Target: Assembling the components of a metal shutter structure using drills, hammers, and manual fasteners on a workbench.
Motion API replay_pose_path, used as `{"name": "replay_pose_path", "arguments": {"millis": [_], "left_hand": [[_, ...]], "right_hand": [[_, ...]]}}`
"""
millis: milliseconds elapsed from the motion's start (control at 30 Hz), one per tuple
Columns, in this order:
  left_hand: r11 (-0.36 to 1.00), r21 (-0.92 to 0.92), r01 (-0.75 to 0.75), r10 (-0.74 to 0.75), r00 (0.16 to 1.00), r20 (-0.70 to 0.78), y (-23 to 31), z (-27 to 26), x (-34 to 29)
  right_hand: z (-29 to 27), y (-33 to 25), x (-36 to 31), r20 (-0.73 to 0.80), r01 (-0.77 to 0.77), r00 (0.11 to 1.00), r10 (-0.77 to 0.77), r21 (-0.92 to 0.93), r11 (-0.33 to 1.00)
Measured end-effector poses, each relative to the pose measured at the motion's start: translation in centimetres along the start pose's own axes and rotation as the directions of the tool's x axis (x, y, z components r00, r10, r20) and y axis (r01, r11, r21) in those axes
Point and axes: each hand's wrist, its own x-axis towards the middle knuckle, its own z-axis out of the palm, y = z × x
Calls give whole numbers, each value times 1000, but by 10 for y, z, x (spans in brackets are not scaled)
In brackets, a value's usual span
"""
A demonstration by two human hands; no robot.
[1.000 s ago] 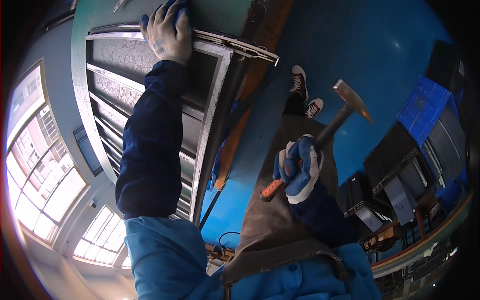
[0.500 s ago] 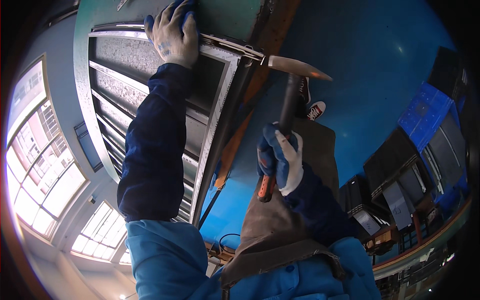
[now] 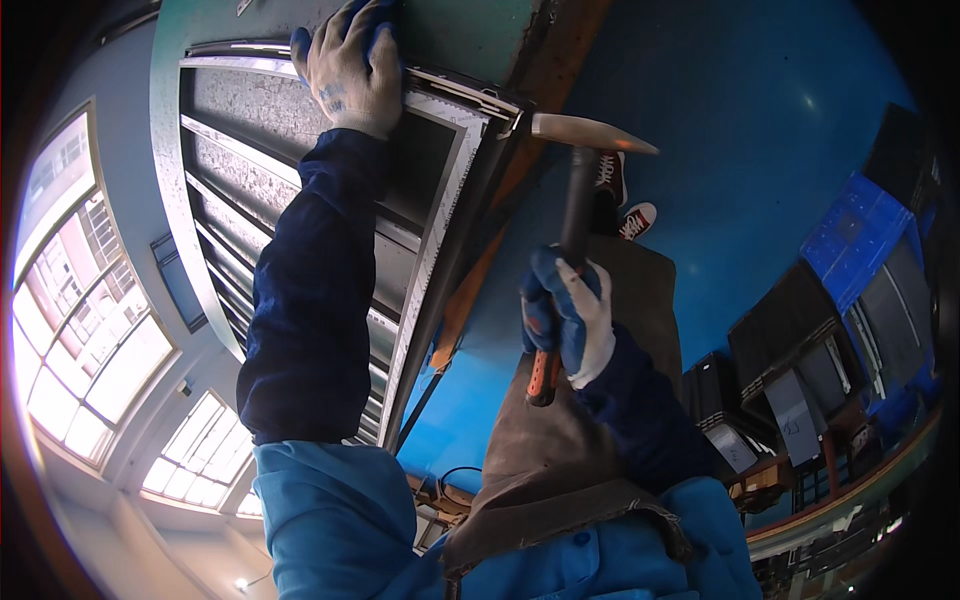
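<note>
A hammer (image 3: 577, 200) with a dark shaft and an orange-and-black grip is in my gloved right hand (image 3: 570, 315), whose fingers wrap the handle. Its metal head (image 3: 590, 132) is up against the right corner of a metal frame (image 3: 440, 215); whether it touches is hard to tell. This frame has pale strips along its edges and several slats, and lies on a green-topped table (image 3: 455, 35). My left hand (image 3: 352, 75), in a white and blue glove, lies on the far bar of the frame with its fingers spread.
An orange-brown beam (image 3: 565, 75) runs along the table's right edge. Below is a blue floor (image 3: 720, 130), where a pair of dark red and white shoes (image 3: 637, 220) shows. Stacked dark panels (image 3: 795, 310) and a blue sheet (image 3: 855, 240) stand at the right. Windows (image 3: 85, 330) fill the left.
The hammer head has shifted slightly left, closer to the frame's corner. My right hand has moved a little to the right, so the handle stands more upright. My left hand stays on the bar.
</note>
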Motion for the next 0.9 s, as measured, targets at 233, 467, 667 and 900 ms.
{"name": "replay_pose_path", "arguments": {"millis": [233,467,667,900], "left_hand": [[1000,-13,23,-23,1000,19,5,-4,1],[973,29,228,-222,964,-147,7,2,-11],[765,-436,474,-578,803,-143,25,7,-11],[724,-421,547,-663,721,-203,61,-5,-5]], "right_hand": [[2,-15,5,25,-38,999,42,-124,992],[-29,-50,10,-71,116,988,-136,-238,964],[-35,-98,16,-82,109,984,-158,-426,898],[-15,-155,8,-77,184,942,-328,-697,693]]}}
